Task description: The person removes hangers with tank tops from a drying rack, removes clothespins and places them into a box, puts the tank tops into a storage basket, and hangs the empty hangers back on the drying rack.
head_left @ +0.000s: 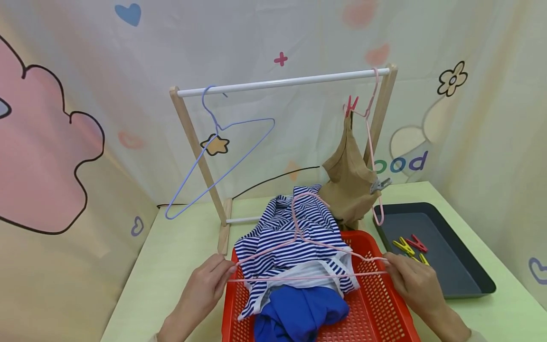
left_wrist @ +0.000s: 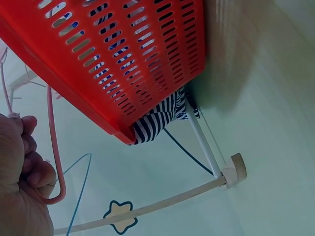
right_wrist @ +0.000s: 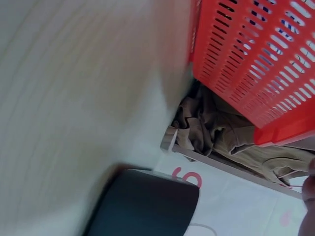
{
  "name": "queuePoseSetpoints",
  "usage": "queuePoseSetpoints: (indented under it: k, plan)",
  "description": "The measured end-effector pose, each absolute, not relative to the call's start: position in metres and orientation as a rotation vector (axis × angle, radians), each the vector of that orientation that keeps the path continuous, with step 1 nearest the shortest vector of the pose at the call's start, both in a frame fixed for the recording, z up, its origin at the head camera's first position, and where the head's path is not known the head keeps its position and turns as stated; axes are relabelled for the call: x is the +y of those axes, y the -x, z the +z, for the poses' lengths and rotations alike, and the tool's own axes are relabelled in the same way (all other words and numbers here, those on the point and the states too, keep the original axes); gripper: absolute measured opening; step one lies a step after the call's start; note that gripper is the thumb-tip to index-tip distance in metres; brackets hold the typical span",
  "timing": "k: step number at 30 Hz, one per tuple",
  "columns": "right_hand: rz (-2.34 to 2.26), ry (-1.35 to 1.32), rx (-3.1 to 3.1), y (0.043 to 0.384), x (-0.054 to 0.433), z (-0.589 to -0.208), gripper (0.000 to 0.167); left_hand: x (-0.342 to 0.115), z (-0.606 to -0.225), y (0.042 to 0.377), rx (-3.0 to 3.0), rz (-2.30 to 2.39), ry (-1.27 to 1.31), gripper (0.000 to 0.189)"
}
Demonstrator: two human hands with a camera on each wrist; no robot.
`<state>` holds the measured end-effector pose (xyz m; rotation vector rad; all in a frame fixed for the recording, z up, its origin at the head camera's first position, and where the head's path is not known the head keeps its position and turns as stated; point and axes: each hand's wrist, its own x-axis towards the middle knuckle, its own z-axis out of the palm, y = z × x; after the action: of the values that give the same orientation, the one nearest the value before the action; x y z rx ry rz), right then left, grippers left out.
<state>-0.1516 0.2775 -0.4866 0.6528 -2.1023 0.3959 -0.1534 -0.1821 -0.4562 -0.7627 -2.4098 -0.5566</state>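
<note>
Over the red basket (head_left: 363, 316), both hands hold a pink clothes hanger (head_left: 297, 232) by its ends, hook pointing away from me. My left hand (head_left: 202, 287) grips the left corner; in the left wrist view the hanger's bent end (left_wrist: 55, 142) passes beside the curled fingers. On the opposite corner, my right hand (head_left: 416, 285) pinches with thumb and fingers; only its edge shows in the right wrist view. Beneath the hanger lies a navy-and-white striped shirt (head_left: 260, 242), partly over the basket's far rim. A blue garment (head_left: 303, 308) sits nearer me in the basket.
Behind the basket stands a rack with a white rail (head_left: 282, 82). From it hang a bare blue hanger (head_left: 243, 166) and, at right, a pink hanger with a brown garment (head_left: 350, 175) clipped on. A dark tray (head_left: 453, 256) holding several clothespins (head_left: 403, 245) lies to the right.
</note>
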Motion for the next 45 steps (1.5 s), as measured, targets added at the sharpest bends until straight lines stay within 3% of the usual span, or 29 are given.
queuePoseSetpoints:
  k: [7,20,24,28,31,36,41,45]
  plan:
    - [0.364,-0.521,-2.28,0.148,0.276,-0.481,0.02,-0.192,-0.458,0.152,-2.38,-0.509,0.751,0.015]
    - [0.635,-0.069,-2.94,0.138,0.267,-0.462,0.048,-0.217,-0.45,0.15,-2.245,-0.501,0.682,0.022]
    - [0.771,0.038,-3.111,0.139,0.266,-0.459,0.056,-0.221,-0.448,0.149,-2.233,-0.511,0.663,0.006]
    - [0.8,0.067,-3.146,0.14,0.265,-0.46,0.057,-0.229,-0.444,0.149,-2.195,-0.536,0.647,0.03]
    - [0.803,0.051,-3.145,0.142,0.265,-0.461,0.055,-0.233,-0.439,0.148,-2.172,-0.53,0.615,0.032]
    - [0.854,0.063,-3.151,0.143,0.265,-0.46,0.056,-0.23,-0.433,0.146,-2.168,-0.545,0.552,0.005]
    - [0.872,0.052,-3.142,0.143,0.265,-0.46,0.056,-0.216,-0.425,0.147,-2.222,-0.632,0.504,0.015]
    - [0.891,0.058,-3.137,0.143,0.265,-0.46,0.056,-0.2,-0.414,0.15,-2.241,-0.704,0.467,0.011]
